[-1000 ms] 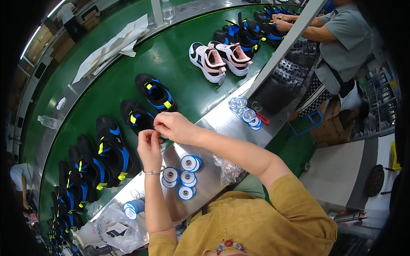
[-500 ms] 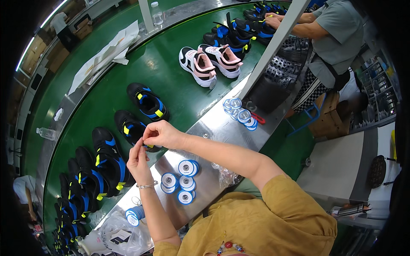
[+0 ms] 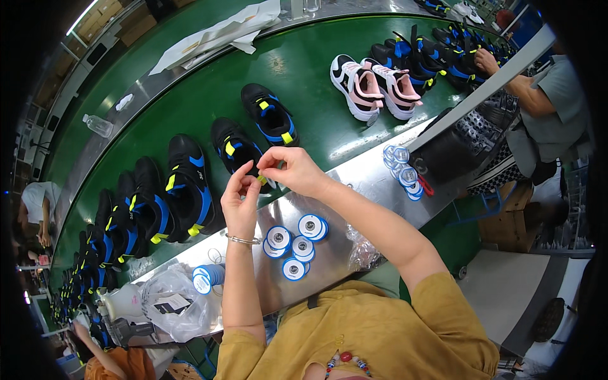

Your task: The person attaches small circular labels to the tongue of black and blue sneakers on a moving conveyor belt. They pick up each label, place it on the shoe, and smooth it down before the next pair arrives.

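Note:
Fingertips nearly meeting, my two hands are raised over the inner edge of the green belt. My left hand point(image 3: 241, 201) has thumb and finger pinched together, and my right hand point(image 3: 292, 170) pinches close beside it. Whatever they hold is too small to make out. Just behind them on the belt stands a black and blue shoe with yellow tabs point(image 3: 229, 140), partly hidden by my fingers. Another such shoe point(image 3: 269, 113) is beside it. Below my hands, several round blue-rimmed white discs or spools point(image 3: 310, 226) lie on the metal ledge point(image 3: 329, 259).
More black and blue shoes point(image 3: 190, 183) line the belt point(image 3: 190, 104) at left. Pink and white shoes point(image 3: 361, 88) stand farther right, before a slanted post point(image 3: 487, 85). A clear plastic bag point(image 3: 183, 304) and a blue spool stack point(image 3: 209, 277) sit at lower left. A co-worker point(image 3: 544, 95) handles shoes at right.
The view has swung, so the belt, shoes and discs appear farther right. My hands stay close together, still pinching. An orange-clad person now shows at lower left.

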The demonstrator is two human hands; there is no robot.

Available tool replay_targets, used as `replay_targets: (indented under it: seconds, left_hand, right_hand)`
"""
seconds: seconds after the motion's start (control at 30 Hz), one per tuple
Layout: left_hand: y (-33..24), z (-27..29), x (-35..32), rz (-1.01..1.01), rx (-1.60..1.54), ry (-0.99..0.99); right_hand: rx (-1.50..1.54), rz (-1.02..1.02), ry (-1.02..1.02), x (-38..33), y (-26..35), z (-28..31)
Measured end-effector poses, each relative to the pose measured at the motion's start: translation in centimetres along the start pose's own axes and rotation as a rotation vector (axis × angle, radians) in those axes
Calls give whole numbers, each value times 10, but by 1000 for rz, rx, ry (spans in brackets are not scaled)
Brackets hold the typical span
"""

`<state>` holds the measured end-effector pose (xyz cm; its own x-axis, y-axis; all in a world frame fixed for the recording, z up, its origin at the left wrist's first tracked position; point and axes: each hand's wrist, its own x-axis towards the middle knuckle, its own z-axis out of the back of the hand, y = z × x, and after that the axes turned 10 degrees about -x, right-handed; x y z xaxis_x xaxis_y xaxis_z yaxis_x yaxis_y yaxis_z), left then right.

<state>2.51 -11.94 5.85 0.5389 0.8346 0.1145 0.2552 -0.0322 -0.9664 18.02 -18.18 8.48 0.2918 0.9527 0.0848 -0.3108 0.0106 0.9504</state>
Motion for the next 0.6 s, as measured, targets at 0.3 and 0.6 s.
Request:
replay_targets:
  seconds: [0.3, 0.6]
  left_hand:
    - [-1, -3, 2, 20, -50, 13]
    - [-7, -2, 0, 101, -63, 20]
  right_hand:
    - [-38, 28, 27, -2, 1, 2]
    - [15, 85, 97, 5, -14, 0]
